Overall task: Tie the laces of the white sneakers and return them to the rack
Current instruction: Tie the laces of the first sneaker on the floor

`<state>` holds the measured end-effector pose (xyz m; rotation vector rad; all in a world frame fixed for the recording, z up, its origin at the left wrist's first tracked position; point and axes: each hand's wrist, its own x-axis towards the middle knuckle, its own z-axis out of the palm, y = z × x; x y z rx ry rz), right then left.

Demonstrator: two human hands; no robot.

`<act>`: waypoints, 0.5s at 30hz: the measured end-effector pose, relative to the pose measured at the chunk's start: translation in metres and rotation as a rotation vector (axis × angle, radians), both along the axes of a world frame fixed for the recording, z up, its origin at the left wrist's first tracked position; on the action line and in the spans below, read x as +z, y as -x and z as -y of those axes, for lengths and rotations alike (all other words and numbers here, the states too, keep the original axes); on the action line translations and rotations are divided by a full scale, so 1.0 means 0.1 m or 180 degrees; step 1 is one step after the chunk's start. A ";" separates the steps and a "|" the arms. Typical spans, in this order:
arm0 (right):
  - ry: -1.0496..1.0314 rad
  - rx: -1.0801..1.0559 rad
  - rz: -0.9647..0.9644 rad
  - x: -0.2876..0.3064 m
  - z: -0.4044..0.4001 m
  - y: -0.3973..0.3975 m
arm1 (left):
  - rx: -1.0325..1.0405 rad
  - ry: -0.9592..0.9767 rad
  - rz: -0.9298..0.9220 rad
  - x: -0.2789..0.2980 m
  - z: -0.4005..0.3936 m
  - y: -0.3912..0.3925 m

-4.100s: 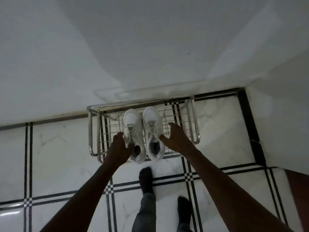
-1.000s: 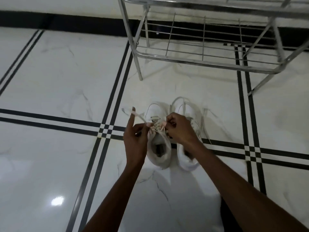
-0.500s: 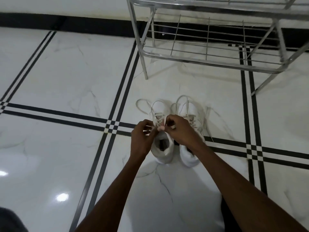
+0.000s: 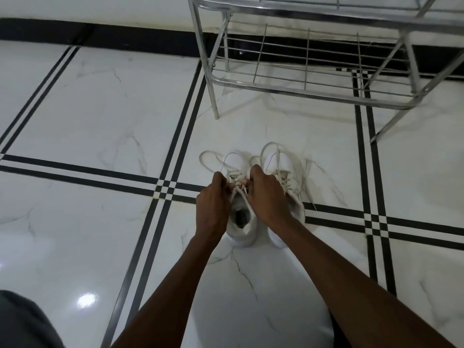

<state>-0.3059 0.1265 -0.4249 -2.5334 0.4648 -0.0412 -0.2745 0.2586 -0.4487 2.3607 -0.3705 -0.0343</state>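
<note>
Two white sneakers stand side by side on the tiled floor, toes pointing away from me. My left hand (image 4: 213, 202) and my right hand (image 4: 266, 194) meet over the tongue of the left sneaker (image 4: 242, 222), each pinching its white lace (image 4: 213, 159). A loop of that lace lies on the floor to the left of the toe. The right sneaker (image 4: 283, 169) is partly hidden behind my right hand, and its loose laces trail over the floor to the right. The metal rack (image 4: 301, 89) stands just beyond the shoes, and both visible shelves hold nothing.
The floor is glossy white marble tile with black double stripes (image 4: 170, 189). A black skirting (image 4: 100, 36) runs along the wall behind the rack. A grey trouser knee (image 4: 22, 322) shows at the bottom left corner.
Four seconds ago the sneakers sat on the rack; now they are on the floor. Over the last second my left hand came in from the side and both hands closed together over the left sneaker's lace.
</note>
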 end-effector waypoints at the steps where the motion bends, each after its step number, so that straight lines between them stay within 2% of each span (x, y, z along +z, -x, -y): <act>1: 0.0034 -0.0001 -0.0010 0.01 -0.01 0.00 | -0.0008 0.0012 0.0002 0.03 0.02 0.01; 6: 0.0246 -0.0143 0.0010 -0.04 -0.06 0.01 | 0.0079 -0.0028 0.0052 0.04 0.05 0.05; 9: 0.0139 -0.0222 -0.0032 -0.09 -0.05 -0.01 | 0.0129 0.0051 -0.0023 0.00 0.01 0.03; 12: -0.0466 -0.0399 -0.0104 -0.11 0.01 -0.07 | 0.0257 0.0465 -0.0467 -0.05 -0.07 -0.04; 15: -0.1550 -0.0460 -0.0155 -0.03 0.12 -0.12 | 0.0512 0.1421 -0.1419 0.06 -0.13 -0.10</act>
